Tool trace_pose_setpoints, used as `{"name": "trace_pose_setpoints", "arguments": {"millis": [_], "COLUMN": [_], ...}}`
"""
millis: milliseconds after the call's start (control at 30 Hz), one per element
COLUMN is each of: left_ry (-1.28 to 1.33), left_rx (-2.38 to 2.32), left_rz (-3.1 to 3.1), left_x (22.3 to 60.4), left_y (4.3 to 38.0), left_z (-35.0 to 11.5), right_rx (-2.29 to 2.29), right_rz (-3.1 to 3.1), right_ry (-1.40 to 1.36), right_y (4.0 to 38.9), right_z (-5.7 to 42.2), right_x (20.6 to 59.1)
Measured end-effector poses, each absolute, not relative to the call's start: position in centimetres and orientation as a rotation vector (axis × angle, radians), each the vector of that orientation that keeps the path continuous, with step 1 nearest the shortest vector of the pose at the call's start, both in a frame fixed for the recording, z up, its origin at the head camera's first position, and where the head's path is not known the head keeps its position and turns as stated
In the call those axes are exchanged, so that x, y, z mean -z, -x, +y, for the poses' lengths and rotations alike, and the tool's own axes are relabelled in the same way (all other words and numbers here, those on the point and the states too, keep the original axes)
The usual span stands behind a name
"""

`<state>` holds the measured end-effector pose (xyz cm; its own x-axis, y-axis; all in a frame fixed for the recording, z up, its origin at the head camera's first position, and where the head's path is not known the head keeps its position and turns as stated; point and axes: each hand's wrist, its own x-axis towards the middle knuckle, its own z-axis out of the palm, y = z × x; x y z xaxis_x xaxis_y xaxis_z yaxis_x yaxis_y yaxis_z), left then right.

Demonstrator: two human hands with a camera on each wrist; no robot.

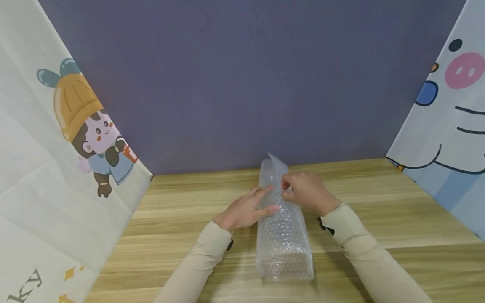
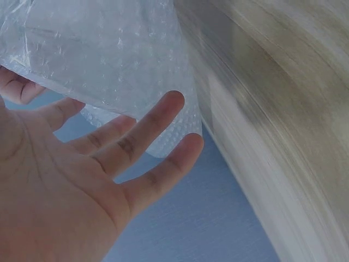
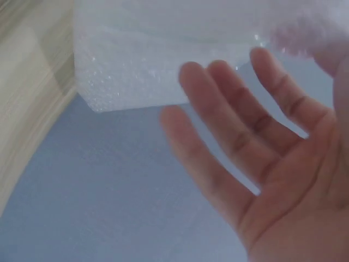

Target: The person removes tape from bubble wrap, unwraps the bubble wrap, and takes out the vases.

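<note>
A long, box-shaped bundle of clear bubble wrap [image 1: 283, 235] lies on the table, its length running away from me. At its far end a loose flap [image 1: 278, 164] stands up. What is inside cannot be made out. My left hand [image 1: 246, 210] rests on the bundle from the left, with its fingers spread and nearly straight. From the right, my right hand [image 1: 307, 191] holds the edge of the wrap, its forefinger and thumb bent toward it. In the right wrist view the other fingers [image 3: 218, 131] are loosely spread below the wrap [image 3: 142, 71].
The wood-grain table [image 1: 182, 252] ends at a dark blue-grey panel [image 1: 227, 84] behind the bundle. Printed cloths stand at both sides, one with a cartoon child [image 1: 98, 130], the other with a pig-snouted figure [image 1: 464, 71].
</note>
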<state>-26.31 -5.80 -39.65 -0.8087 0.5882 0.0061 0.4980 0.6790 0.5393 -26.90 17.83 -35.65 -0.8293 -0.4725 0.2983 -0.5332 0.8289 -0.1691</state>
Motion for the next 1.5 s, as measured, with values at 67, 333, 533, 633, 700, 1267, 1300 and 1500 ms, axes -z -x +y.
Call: {"name": "trace_pose_setpoints", "arguments": {"millis": [67,333,533,633,700,1267,1300,1500], "left_ry": [-0.889,-0.904,-0.899,-0.902,-0.902,-0.930,-0.936,-0.943], "left_rx": [-0.791,-0.768,-0.751,-0.746,-0.744,-0.748,-0.749,-0.745], "left_rz": [2.728,2.734,2.747,2.751,2.752,2.755,2.754,2.754], "left_x": [39.6,39.6,39.5,39.6,39.6,39.5,39.5,39.6], "left_y": [26.3,26.2,26.1,26.1,26.1,25.9,25.9,26.0], "left_z": [-5.9,-6.2,-6.5,-6.5,-6.5,-6.4,-6.4,-6.6], "right_rx": [-0.311,-0.211,-0.202,-0.207,-0.216,-0.335,-0.346,-0.420], "right_rz": [-2.701,-2.511,-2.453,-2.443,-2.437,-2.499,-2.511,-2.570], "right_ry": [-0.766,-0.750,-0.778,-0.790,-0.800,-0.783,-0.775,-0.719], "right_y": [26.8,26.0,25.8,25.9,26.0,26.0,26.1,26.4], "right_z": [17.5,16.6,16.2,16.3,16.3,16.5,16.7,18.2], "right_x": [35.9,36.7,36.8,36.8,36.9,36.7,36.7,36.2]}}
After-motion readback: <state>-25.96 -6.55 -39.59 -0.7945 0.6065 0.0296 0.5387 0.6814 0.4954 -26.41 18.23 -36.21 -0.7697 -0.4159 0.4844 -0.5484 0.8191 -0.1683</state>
